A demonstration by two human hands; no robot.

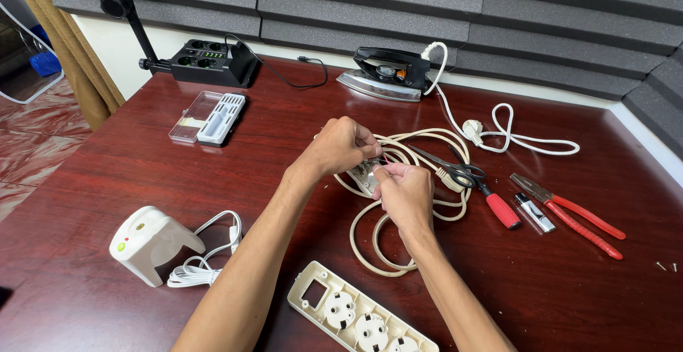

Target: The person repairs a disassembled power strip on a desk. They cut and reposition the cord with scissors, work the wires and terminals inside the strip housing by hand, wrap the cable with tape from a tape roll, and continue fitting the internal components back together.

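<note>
Reddish-brown wood makes up the desk (107,174), the largest thing in view. On it, near the middle, lies a cream cable (370,249) coiled in loose loops that spread from under the hands toward the near edge; the coil's long axis runs roughly from the far right to the near left. Both hands meet above the far part of this coil. The left hand (341,146) is curled, its fingertips pinched on a small part with thin wires at the cable's end, which sits between the two hands; what exactly that part is cannot be told. The right hand (405,192) is closed just beside it, thumb and forefinger pinching the same spot from the near side.

At the near edge lies a cream socket strip cover (359,313), its long axis slanting from near right to far left. A black and silver iron (384,75) stands at the far side, its white cord (512,135) trailing to the right. Right of the hands lie black scissors (455,171), a red-handled screwdriver (501,210) and red-handled pliers (569,213).
</note>
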